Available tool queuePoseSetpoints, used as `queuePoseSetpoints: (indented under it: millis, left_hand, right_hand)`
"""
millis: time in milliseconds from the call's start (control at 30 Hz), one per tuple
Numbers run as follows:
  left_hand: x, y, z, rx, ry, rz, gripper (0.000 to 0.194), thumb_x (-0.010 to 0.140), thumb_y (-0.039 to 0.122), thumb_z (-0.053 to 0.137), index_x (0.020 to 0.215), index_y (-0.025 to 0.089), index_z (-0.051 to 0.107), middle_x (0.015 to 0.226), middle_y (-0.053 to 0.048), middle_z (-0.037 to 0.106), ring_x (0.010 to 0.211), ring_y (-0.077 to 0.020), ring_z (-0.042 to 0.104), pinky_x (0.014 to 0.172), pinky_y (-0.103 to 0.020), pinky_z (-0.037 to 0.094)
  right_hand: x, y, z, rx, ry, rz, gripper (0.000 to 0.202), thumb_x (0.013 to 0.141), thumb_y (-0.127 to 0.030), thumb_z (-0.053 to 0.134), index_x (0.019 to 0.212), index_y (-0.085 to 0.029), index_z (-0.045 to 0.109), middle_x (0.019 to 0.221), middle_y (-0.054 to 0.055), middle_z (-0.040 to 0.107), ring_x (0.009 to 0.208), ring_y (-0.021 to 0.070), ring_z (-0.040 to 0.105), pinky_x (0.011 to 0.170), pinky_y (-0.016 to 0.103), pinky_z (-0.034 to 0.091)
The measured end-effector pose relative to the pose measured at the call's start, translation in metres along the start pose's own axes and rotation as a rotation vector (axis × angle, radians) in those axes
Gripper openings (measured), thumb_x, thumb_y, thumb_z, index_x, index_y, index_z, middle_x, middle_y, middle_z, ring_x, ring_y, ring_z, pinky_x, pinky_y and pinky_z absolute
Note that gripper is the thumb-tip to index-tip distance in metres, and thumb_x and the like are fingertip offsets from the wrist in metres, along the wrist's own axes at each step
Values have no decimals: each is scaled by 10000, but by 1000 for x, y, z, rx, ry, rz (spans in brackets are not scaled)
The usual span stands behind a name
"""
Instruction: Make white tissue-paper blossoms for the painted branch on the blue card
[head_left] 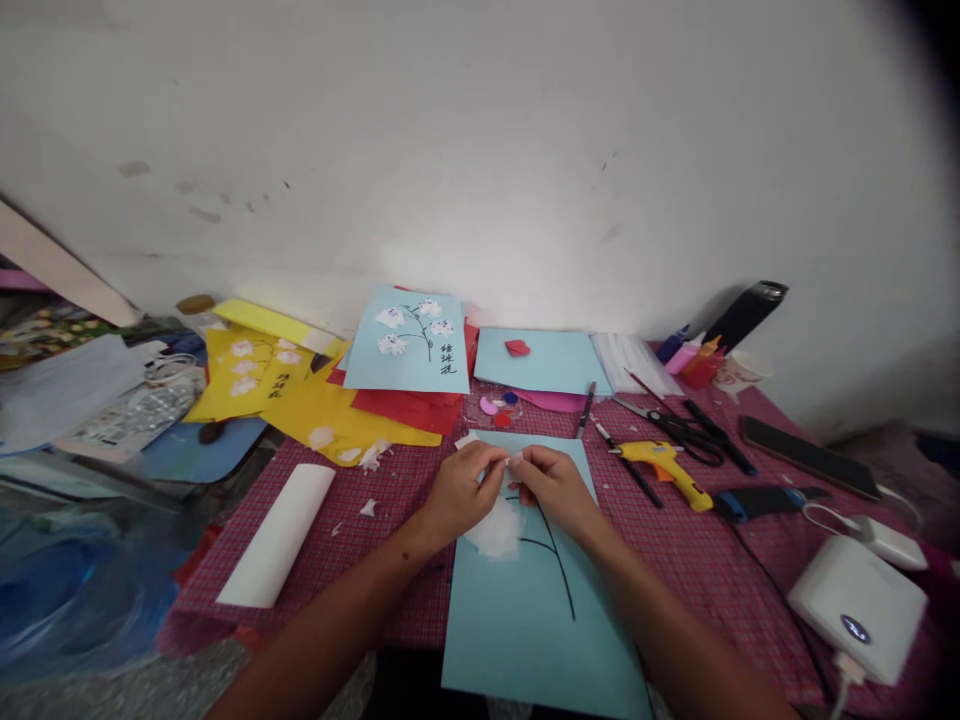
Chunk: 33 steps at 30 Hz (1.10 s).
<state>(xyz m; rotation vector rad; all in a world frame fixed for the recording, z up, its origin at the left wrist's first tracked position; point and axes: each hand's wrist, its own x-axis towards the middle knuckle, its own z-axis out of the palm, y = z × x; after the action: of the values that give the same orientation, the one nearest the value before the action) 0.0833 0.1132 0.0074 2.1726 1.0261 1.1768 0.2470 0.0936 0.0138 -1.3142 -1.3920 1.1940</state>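
My left hand [466, 488] and my right hand [553, 488] meet fingertip to fingertip, pinching a tiny white piece [510, 461] that looks like paper. Both are over the upper part of a light blue sheet [510, 630]. Black curved stem lines [556, 548] are drawn on that sheet. A white, thin paper patch [496, 530] lies on it, just below my left hand.
Behind are a blue flower picture [375, 360] and a yellow one [225, 385]. A white roll [281, 535] lies left. Scissors [675, 430], a yellow glue gun [667, 470], a phone [810, 457], a white power box [859, 608] and a black bottle [750, 312] stand or lie right.
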Motion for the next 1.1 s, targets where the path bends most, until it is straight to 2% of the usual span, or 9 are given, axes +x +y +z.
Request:
queuePoseSetpoints:
  millis: [200, 333, 433, 500, 600, 700, 1100]
  left_hand:
    - [3, 0, -1, -177, 81, -181, 126, 857, 232, 523, 861, 183, 640, 835, -34, 656, 782, -147, 592, 742, -261, 453]
    - [3, -3, 1, -327, 13, -257, 127, 837, 229, 544, 907, 170, 632, 835, -33, 638, 758, -139, 580, 691, -245, 456]
    - [2, -5, 2, -393, -63, -282, 234, 805, 238, 597, 1025, 170, 636, 877, -42, 647, 773, -143, 581, 695, -247, 463]
    - [2, -7, 2, -406, -78, -302, 303, 790, 270, 630, 1077, 171, 638, 901, -48, 658, 786, -148, 586, 706, -251, 467]
    - [3, -8, 3, -418, -77, -320, 245, 818, 322, 606, 992, 163, 673, 887, -49, 674, 796, -154, 598, 723, -258, 473]
    - [5, -8, 3, -412, -48, -333, 226, 858, 340, 549, 867, 161, 687, 822, -37, 673, 767, -148, 595, 719, -255, 473]
    - [5, -6, 3, -428, 33, -386, 203, 835, 324, 557, 771, 150, 643, 713, 0, 608, 657, -118, 532, 608, -222, 427]
  right_hand:
    - [1, 1, 2, 18, 25, -12, 264, 822, -391, 583, 671, -174, 574, 575, -16, 595, 427, 98, 487, 425, 213, 366]
    - [-1, 3, 1, -137, 93, -130, 241, 857, -344, 543, 691, -177, 594, 592, -14, 576, 488, 111, 497, 471, 221, 370]
    - [-4, 3, 1, -343, 143, -269, 203, 871, -297, 525, 728, -186, 617, 642, 0, 594, 579, 135, 524, 550, 237, 390]
    - [-5, 2, 2, -450, 125, -342, 185, 877, -277, 514, 765, -194, 636, 677, 11, 614, 623, 150, 540, 595, 247, 398]
    - [-6, 0, 3, -515, 79, -405, 192, 892, -273, 495, 826, -209, 664, 740, 27, 651, 680, 167, 571, 643, 261, 409]
    - [-5, 0, 3, -499, 88, -399, 228, 908, -304, 490, 813, -216, 678, 714, 24, 650, 656, 168, 572, 633, 263, 406]
    - [-1, 6, 4, -330, 127, -253, 250, 873, -344, 534, 705, -195, 643, 635, 4, 600, 588, 152, 532, 556, 249, 393]
